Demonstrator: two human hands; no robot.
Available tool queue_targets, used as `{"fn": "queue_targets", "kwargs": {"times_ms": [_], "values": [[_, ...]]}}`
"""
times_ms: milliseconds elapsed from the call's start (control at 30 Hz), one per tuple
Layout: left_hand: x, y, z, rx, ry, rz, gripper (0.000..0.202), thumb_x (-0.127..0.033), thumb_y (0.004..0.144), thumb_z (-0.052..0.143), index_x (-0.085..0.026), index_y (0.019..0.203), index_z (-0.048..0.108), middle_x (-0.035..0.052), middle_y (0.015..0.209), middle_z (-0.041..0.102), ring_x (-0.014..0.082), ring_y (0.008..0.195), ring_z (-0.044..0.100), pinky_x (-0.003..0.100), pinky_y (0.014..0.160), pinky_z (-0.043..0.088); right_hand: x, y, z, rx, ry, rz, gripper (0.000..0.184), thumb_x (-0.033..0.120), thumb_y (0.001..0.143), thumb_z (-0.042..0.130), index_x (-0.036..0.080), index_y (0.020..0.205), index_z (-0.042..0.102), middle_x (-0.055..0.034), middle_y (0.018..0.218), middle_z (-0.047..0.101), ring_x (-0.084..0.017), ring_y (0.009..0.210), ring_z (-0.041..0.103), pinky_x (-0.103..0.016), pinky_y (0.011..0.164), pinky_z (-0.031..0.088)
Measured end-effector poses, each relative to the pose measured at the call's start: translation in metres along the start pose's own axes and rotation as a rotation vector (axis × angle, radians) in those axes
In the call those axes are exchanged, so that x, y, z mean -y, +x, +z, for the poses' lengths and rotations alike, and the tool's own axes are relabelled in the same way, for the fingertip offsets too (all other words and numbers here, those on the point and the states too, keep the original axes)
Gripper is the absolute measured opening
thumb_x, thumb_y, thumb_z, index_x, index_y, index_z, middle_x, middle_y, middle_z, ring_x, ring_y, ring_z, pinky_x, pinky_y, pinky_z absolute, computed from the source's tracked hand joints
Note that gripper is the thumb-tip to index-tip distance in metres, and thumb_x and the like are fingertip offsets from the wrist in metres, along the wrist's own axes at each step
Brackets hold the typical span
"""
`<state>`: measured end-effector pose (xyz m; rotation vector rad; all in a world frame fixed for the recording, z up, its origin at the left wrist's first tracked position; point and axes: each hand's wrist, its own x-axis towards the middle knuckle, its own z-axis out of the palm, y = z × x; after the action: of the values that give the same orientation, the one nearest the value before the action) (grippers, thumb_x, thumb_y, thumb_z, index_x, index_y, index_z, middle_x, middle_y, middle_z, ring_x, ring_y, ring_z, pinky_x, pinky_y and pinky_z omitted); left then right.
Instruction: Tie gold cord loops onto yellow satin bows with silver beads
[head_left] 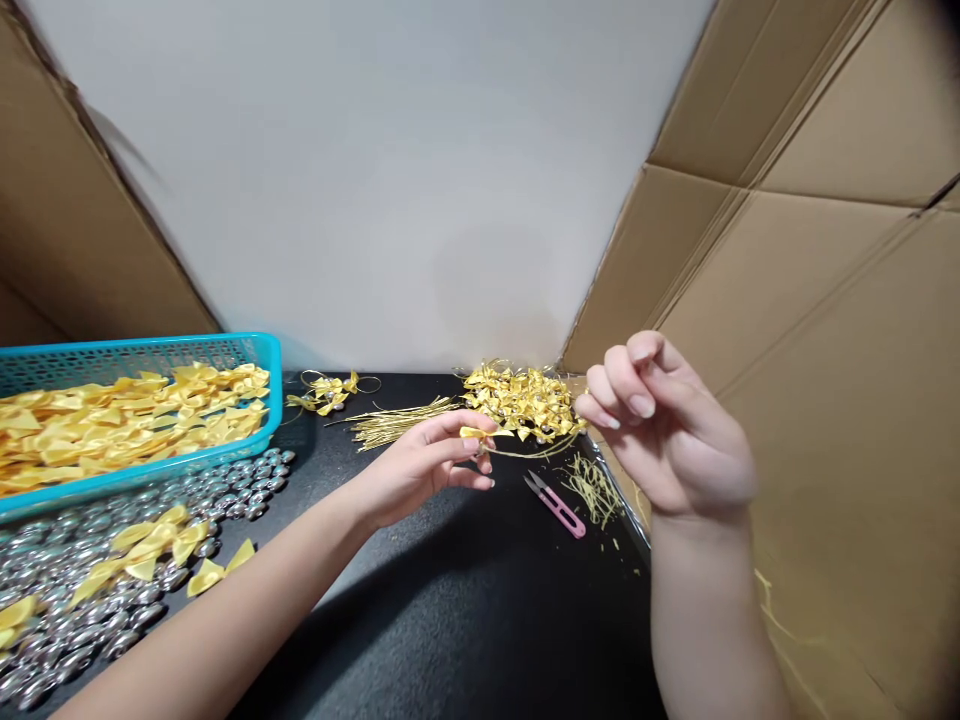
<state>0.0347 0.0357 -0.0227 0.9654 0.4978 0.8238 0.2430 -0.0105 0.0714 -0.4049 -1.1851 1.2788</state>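
Note:
My left hand (424, 465) is held low over the black table (465, 600), its fingertips pinched on a small yellow ribbon bow (480, 433). A thin gold thread (540, 450) runs from the bow toward the right. My right hand (667, 430) is raised above the table's right edge, fingers curled and pressed together; the thread seems to lead to it, but I cannot make out what it grips. Just behind the bow lies a pile of finished yellow bows (525, 400).
A turquoise basket (142, 350) of yellow bows stands at the left, with several silver beads (75, 590) and loose bows (161, 545) in front. Gold thread lengths (390, 422), pink thread snips (559, 507) and thread trimmings (596, 490) lie nearby. Cardboard walls (825, 300) close both sides.

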Motion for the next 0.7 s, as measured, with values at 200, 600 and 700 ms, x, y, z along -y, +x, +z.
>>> {"fn": "queue_targets", "kwargs": {"times_ms": [200, 600, 700], "values": [[0.004, -0.004, 0.006, 0.057, 0.250, -0.003, 0.022, -0.025, 0.079, 0.075, -0.019, 0.100, 0.072, 0.0027, 0.088, 0.068, 0.0136, 0.078, 0.066, 0.028, 0.073, 0.056, 0.000, 0.004, -0.002, -0.109, -0.104, -0.108, 0.008, 0.020, 0.083, 0.063, 0.022, 0.077, 0.059, 0.0058, 0.060, 0.028, -0.009, 0.052, 0.028, -0.019, 0.047, 0.032], [0.012, -0.003, 0.004, 0.050, 0.268, 0.117, 0.012, -0.026, 0.080, 0.073, -0.017, 0.086, 0.068, 0.0000, 0.072, 0.067, 0.0086, 0.060, 0.058, 0.019, 0.055, 0.046, -0.003, 0.010, -0.010, -0.208, -0.220, -0.193, 0.012, 0.022, 0.088, 0.058, 0.024, 0.077, 0.056, 0.0062, 0.060, 0.025, -0.010, 0.050, 0.027, -0.022, 0.046, 0.032], [0.010, -0.003, 0.004, 0.052, 0.298, 0.124, 0.018, -0.031, 0.080, 0.074, -0.018, 0.091, 0.068, 0.0004, 0.075, 0.067, 0.0084, 0.060, 0.058, 0.019, 0.056, 0.046, -0.005, 0.012, -0.013, -0.249, -0.255, -0.203, 0.015, 0.023, 0.091, 0.056, 0.025, 0.076, 0.056, 0.0063, 0.060, 0.024, -0.010, 0.050, 0.026, -0.022, 0.046, 0.032]]}}
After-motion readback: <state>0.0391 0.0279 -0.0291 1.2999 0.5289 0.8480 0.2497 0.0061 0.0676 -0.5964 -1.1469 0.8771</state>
